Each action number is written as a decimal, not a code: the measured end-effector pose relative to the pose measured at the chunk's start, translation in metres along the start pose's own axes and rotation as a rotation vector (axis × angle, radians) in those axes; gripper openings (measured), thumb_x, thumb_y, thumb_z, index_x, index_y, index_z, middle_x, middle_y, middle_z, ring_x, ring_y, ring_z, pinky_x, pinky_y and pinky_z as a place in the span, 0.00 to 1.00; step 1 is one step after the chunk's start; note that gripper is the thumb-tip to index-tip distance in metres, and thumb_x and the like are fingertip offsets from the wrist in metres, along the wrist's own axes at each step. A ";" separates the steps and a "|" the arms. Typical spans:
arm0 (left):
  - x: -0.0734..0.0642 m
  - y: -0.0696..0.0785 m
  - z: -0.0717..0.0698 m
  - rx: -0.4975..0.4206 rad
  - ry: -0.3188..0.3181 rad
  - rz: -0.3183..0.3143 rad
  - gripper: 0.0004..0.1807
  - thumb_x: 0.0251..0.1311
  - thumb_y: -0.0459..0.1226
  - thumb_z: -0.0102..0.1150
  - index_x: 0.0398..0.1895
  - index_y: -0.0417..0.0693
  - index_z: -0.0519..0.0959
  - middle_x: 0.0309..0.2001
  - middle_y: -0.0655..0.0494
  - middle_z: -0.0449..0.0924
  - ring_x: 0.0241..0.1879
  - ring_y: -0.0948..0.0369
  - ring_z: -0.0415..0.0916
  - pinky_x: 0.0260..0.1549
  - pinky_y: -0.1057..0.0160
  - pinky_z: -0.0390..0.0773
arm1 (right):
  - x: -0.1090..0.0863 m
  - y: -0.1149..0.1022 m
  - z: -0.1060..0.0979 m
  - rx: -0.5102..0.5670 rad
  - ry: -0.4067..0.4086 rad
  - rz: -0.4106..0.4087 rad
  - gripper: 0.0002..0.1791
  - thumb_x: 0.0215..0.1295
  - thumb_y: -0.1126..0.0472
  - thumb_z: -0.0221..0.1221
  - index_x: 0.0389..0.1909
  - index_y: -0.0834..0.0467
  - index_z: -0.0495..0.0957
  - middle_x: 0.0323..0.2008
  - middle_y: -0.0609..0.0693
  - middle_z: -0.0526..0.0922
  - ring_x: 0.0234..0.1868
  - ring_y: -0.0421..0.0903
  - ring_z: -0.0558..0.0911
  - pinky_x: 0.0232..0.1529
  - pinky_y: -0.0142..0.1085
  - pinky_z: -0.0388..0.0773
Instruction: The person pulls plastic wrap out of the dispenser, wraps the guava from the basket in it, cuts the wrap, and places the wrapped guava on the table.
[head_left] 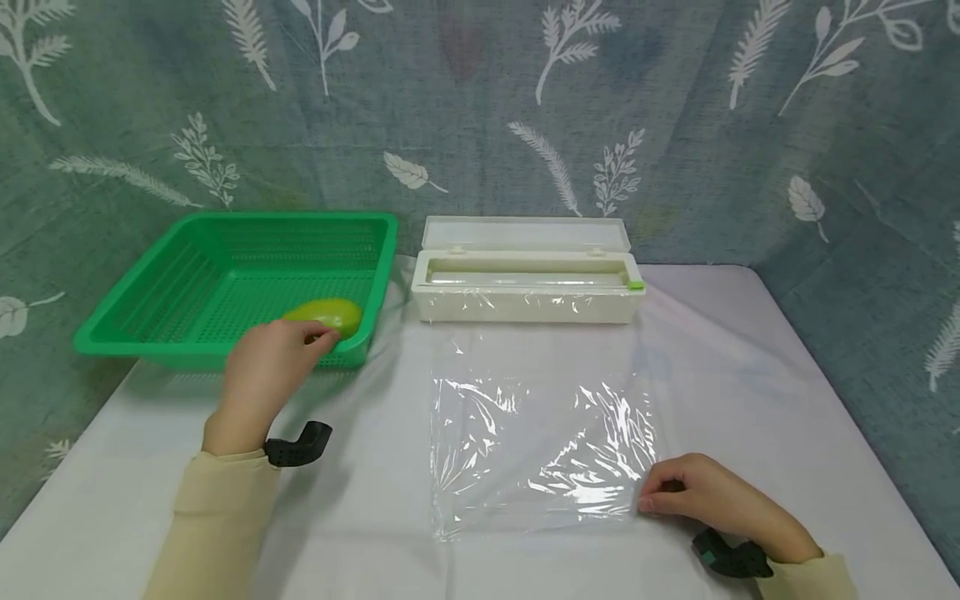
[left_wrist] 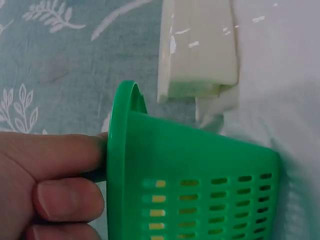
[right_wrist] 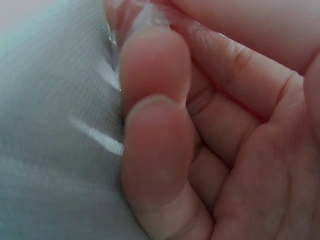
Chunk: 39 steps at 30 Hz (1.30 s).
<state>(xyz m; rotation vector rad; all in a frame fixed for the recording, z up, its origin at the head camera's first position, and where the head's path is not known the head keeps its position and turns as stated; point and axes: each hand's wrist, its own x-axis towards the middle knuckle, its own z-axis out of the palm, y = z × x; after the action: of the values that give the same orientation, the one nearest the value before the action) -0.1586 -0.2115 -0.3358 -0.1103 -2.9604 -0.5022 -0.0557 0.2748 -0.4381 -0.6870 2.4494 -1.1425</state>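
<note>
We count two bare hands: one left hand [head_left: 273,362], one right hand [head_left: 697,492]. We record two beige fabric sleeves [head_left: 217,525] and two curved black wrist devices [head_left: 298,444]. We list one rectangular green plastic basket [head_left: 150,346], one smooth oval yellow-green fruit [head_left: 330,312], one long cream-white box [head_left: 528,257] with one lid [head_left: 525,233], one clear glossy plastic sheet [head_left: 540,450], one white tablecloth [head_left: 750,375] and one leaf-printed grey-green cloth backdrop [head_left: 480,125].

Left sleeve [head_left: 217,521]: pale beige
Right sleeve [head_left: 812,578]: matching beige
Left wrist camera [head_left: 298,447]: black, bent
Right wrist camera [head_left: 735,558]: black, teal-marked
</note>
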 end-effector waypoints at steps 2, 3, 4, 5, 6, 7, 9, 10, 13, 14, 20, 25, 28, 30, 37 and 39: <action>0.001 0.003 0.001 0.038 0.006 0.010 0.11 0.57 0.48 0.52 0.35 0.57 0.82 0.21 0.56 0.73 0.22 0.55 0.69 0.16 0.60 0.62 | 0.002 0.000 0.002 0.015 -0.005 -0.001 0.05 0.56 0.51 0.59 0.25 0.46 0.78 0.20 0.36 0.75 0.21 0.30 0.68 0.20 0.28 0.66; 0.002 0.004 0.002 0.049 0.001 0.006 0.11 0.57 0.48 0.52 0.34 0.58 0.82 0.21 0.57 0.74 0.22 0.55 0.69 0.16 0.60 0.62 | 0.002 0.000 0.003 0.024 -0.010 0.003 0.05 0.55 0.50 0.59 0.25 0.46 0.78 0.21 0.36 0.75 0.21 0.30 0.68 0.20 0.28 0.66; 0.003 0.004 0.002 0.059 -0.009 -0.005 0.11 0.57 0.49 0.52 0.34 0.59 0.82 0.20 0.57 0.73 0.22 0.55 0.69 0.15 0.60 0.62 | 0.002 0.000 0.004 0.027 -0.014 0.012 0.05 0.55 0.50 0.59 0.25 0.46 0.78 0.20 0.36 0.75 0.21 0.30 0.68 0.19 0.27 0.65; 0.005 0.005 0.003 0.065 -0.021 -0.013 0.11 0.57 0.49 0.53 0.34 0.58 0.82 0.21 0.57 0.73 0.22 0.55 0.69 0.15 0.60 0.63 | 0.002 0.001 0.005 0.028 -0.017 0.015 0.06 0.55 0.50 0.59 0.25 0.46 0.78 0.20 0.36 0.75 0.21 0.30 0.67 0.19 0.27 0.65; 0.007 0.006 0.004 0.068 -0.031 -0.021 0.12 0.57 0.50 0.52 0.35 0.58 0.82 0.23 0.57 0.75 0.22 0.55 0.69 0.15 0.60 0.63 | 0.002 0.001 0.006 0.029 -0.021 0.025 0.06 0.55 0.50 0.59 0.25 0.46 0.78 0.20 0.36 0.74 0.21 0.30 0.67 0.19 0.27 0.65; 0.009 0.006 0.005 0.064 -0.041 -0.030 0.12 0.56 0.50 0.52 0.36 0.58 0.81 0.24 0.57 0.76 0.22 0.56 0.69 0.15 0.60 0.63 | 0.001 0.001 0.006 0.030 -0.025 0.035 0.06 0.55 0.49 0.59 0.25 0.46 0.78 0.20 0.35 0.74 0.21 0.30 0.67 0.19 0.27 0.65; 0.014 0.008 0.008 0.048 -0.061 -0.042 0.13 0.56 0.52 0.52 0.37 0.59 0.81 0.26 0.57 0.77 0.23 0.56 0.69 0.15 0.60 0.64 | 0.000 0.002 0.007 0.023 -0.028 0.050 0.06 0.55 0.49 0.59 0.24 0.45 0.78 0.19 0.35 0.74 0.21 0.30 0.67 0.19 0.27 0.66; 0.017 0.008 0.009 0.036 -0.070 -0.044 0.14 0.56 0.52 0.52 0.38 0.59 0.80 0.25 0.57 0.77 0.22 0.56 0.69 0.15 0.60 0.64 | -0.001 0.003 0.006 0.019 -0.027 0.051 0.06 0.56 0.50 0.59 0.24 0.46 0.78 0.19 0.35 0.74 0.21 0.30 0.67 0.19 0.27 0.66; 0.024 0.008 0.013 -0.004 -0.086 -0.056 0.16 0.57 0.54 0.51 0.39 0.58 0.79 0.26 0.56 0.77 0.21 0.57 0.68 0.15 0.60 0.64 | -0.003 0.003 0.005 0.012 -0.021 0.043 0.05 0.56 0.50 0.58 0.24 0.45 0.78 0.19 0.34 0.74 0.21 0.30 0.68 0.19 0.27 0.66; 0.026 0.007 0.014 -0.016 -0.086 -0.058 0.16 0.57 0.54 0.51 0.40 0.58 0.79 0.25 0.56 0.77 0.20 0.57 0.67 0.15 0.60 0.63 | -0.004 0.003 0.004 0.009 -0.018 0.037 0.05 0.56 0.51 0.58 0.24 0.45 0.78 0.19 0.34 0.74 0.21 0.30 0.68 0.19 0.27 0.66; 0.034 -0.005 0.023 -0.110 0.006 -0.055 0.17 0.59 0.53 0.48 0.41 0.55 0.79 0.25 0.56 0.74 0.21 0.57 0.66 0.19 0.61 0.62 | -0.006 0.002 0.000 -0.006 -0.003 -0.002 0.04 0.57 0.52 0.58 0.24 0.45 0.77 0.20 0.34 0.74 0.21 0.29 0.68 0.19 0.27 0.66; 0.041 -0.009 0.028 -0.061 0.052 -0.049 0.16 0.60 0.52 0.48 0.42 0.57 0.78 0.32 0.56 0.77 0.25 0.57 0.69 0.20 0.60 0.64 | -0.003 0.001 -0.002 0.001 -0.001 -0.010 0.04 0.57 0.53 0.58 0.25 0.45 0.77 0.19 0.33 0.73 0.20 0.29 0.66 0.18 0.27 0.65; 0.043 -0.008 0.028 -0.048 0.097 -0.066 0.16 0.60 0.53 0.47 0.42 0.57 0.78 0.35 0.56 0.76 0.29 0.56 0.70 0.21 0.58 0.65 | -0.001 0.001 -0.003 0.008 -0.003 -0.006 0.04 0.57 0.52 0.58 0.25 0.45 0.77 0.19 0.34 0.73 0.20 0.29 0.66 0.18 0.27 0.65; 0.043 -0.007 0.029 -0.043 0.125 -0.071 0.18 0.60 0.53 0.46 0.43 0.56 0.78 0.39 0.55 0.75 0.36 0.54 0.69 0.24 0.54 0.67 | -0.001 0.001 -0.003 0.009 -0.004 0.000 0.04 0.57 0.52 0.58 0.25 0.45 0.77 0.19 0.34 0.73 0.20 0.29 0.66 0.18 0.27 0.65; 0.043 -0.006 0.030 -0.024 0.165 -0.066 0.21 0.60 0.53 0.46 0.49 0.52 0.75 0.49 0.47 0.71 0.48 0.46 0.64 0.34 0.44 0.66 | 0.000 0.001 -0.003 0.006 -0.011 0.007 0.05 0.57 0.52 0.58 0.25 0.45 0.78 0.19 0.34 0.73 0.20 0.29 0.66 0.18 0.27 0.65; 0.043 -0.006 0.030 -0.016 0.157 -0.064 0.22 0.60 0.53 0.46 0.49 0.52 0.75 0.49 0.47 0.72 0.47 0.45 0.66 0.34 0.44 0.66 | 0.000 0.001 -0.003 -0.001 -0.008 0.005 0.05 0.56 0.52 0.59 0.25 0.45 0.78 0.19 0.34 0.73 0.20 0.29 0.66 0.18 0.26 0.65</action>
<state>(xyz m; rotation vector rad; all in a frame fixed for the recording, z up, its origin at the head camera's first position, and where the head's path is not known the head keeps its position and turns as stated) -0.2053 -0.2048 -0.3599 0.0217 -2.8146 -0.5178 -0.0575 0.2777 -0.4370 -0.6841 2.4440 -1.1345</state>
